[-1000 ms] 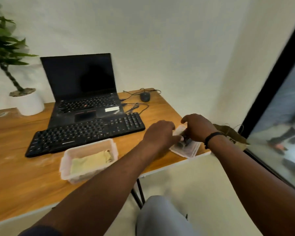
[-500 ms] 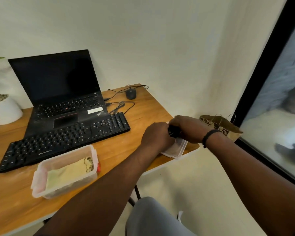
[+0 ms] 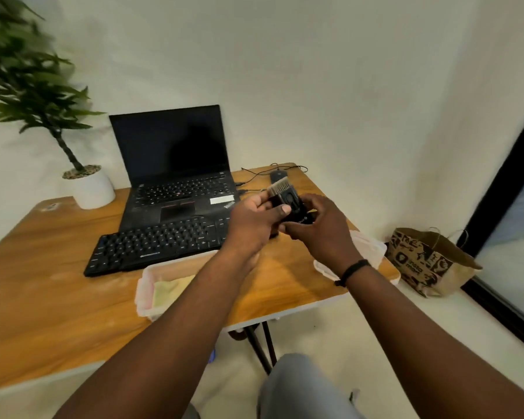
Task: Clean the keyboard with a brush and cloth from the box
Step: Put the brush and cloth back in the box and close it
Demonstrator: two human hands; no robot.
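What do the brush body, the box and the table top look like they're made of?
Brush: black, slightly glossy, probably hard plastic, with pale bristles at the far end; both hands hold it. Box: translucent, milky plastic, since the yellow-green cloth shows through its wall. Table: warm wood grain with a pale edge, possibly laminate rather than solid wood.

Even, soft indoor light; plant (image 3: 22,77) motion-blurred, edges bowed, daylight perhaps from the right.

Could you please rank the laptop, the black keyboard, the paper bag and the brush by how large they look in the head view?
1. laptop
2. black keyboard, partly hidden by the left hand
3. paper bag
4. brush, held in both hands, so only partly visible
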